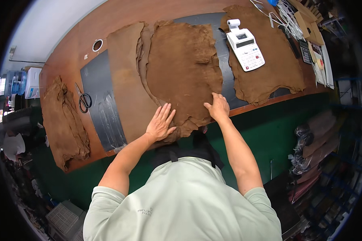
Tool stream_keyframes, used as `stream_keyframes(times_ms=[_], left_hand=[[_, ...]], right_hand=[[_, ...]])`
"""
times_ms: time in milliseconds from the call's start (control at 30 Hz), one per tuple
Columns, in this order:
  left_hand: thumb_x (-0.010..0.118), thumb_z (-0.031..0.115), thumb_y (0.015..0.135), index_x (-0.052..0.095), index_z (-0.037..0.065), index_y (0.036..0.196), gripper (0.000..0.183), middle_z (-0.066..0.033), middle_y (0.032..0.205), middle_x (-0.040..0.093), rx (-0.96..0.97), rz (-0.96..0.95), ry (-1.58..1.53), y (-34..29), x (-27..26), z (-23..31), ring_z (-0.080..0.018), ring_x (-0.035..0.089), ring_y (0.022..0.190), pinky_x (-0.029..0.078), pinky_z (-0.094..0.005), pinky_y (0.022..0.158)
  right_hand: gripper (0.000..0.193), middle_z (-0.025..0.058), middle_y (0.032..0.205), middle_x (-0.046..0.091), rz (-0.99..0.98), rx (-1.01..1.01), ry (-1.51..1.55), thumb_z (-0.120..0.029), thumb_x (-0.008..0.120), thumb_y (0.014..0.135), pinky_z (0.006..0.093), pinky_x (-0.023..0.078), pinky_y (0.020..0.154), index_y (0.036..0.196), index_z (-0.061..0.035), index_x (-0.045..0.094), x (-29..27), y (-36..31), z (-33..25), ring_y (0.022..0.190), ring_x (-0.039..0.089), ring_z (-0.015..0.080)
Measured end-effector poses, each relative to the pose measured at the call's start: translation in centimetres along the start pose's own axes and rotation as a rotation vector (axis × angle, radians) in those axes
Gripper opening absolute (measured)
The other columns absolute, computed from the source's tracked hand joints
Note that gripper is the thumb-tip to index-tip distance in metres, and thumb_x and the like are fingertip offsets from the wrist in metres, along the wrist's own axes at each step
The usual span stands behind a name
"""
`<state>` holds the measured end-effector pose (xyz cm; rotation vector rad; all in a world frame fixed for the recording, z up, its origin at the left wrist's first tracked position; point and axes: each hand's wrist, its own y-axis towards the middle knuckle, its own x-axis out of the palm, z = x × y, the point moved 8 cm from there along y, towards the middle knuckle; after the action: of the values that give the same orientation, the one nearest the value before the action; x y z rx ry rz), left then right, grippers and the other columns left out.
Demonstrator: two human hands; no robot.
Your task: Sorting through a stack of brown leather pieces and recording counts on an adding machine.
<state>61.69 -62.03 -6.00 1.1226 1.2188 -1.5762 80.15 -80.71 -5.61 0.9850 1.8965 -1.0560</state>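
We've got the dark brown hide (183, 68) mid-bench (68, 66), just right of a lighter brown sheet (126, 80). Our left hand (161, 124) lies flat at its near-left edge, fingers extended, slightly spread, gripping nothing; our right hand (218, 107) is at the near-right edge, thumb apart from fingers, can't tell if they pinch the leather. White printing calculator (246, 48) sits on another hide (277, 76) to our right, black-handled scissors (84, 102) near a crumpled hide (62, 124) far left.
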Motion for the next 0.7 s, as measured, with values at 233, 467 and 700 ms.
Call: stream_keyframes(times_ms=[233, 467, 700], left_hand=[[0.05, 0.054, 0.098, 0.033, 0.006, 0.157, 0.078, -0.0207, 0.166, 0.022, -0.048, 0.017, -0.032, 0.4, -0.5, 0.1, -0.0343, 0.017, 0.155, 0.014, -0.0471, 0.126], [0.064, 0.038, 0.095, 0.036, 0.006, 0.155, 0.074, -0.0206, 0.164, 0.024, -0.16, 0.076, -0.362, 0.1, -0.9, 0.3, -0.0344, 0.019, 0.154, 0.016, -0.0484, 0.126], [0.06, 0.025, 0.104, 0.06, -0.001, 0.131, 0.038, -0.0163, 0.128, 0.064, -0.815, 0.579, -1.815, -2.8, 1.8, -8.9, -0.0242, 0.065, 0.116, 0.054, -0.0363, 0.098]], right_hand=[[0.061, 0.0168, 0.131, 0.063, 0.051, 0.025, 0.083, -0.032, 0.08, 0.084, 0.0437, 0.048, 0.102, 0.133, -0.003, 0.06, -1.7, 3.9, 0.9, 0.122, 0.059, 0.0342], [0.031, 0.0165, 0.098, 0.074, -0.157, 0.018, 0.035, -0.026, 0.075, 0.085, 0.045, 0.054, 0.088, 0.105, -0.0038, 0.073, -2.0, 5.8, -0.3, 0.101, 0.069, 0.0354], [0.025, 0.0195, 0.097, 0.075, -0.12, -0.182, 0.196, -0.022, 0.066, 0.088, 0.0457, 0.055, 0.089, 0.103, -0.0033, 0.074, -1.7, 6.2, -11.1, 0.099, 0.071, 0.0374]])
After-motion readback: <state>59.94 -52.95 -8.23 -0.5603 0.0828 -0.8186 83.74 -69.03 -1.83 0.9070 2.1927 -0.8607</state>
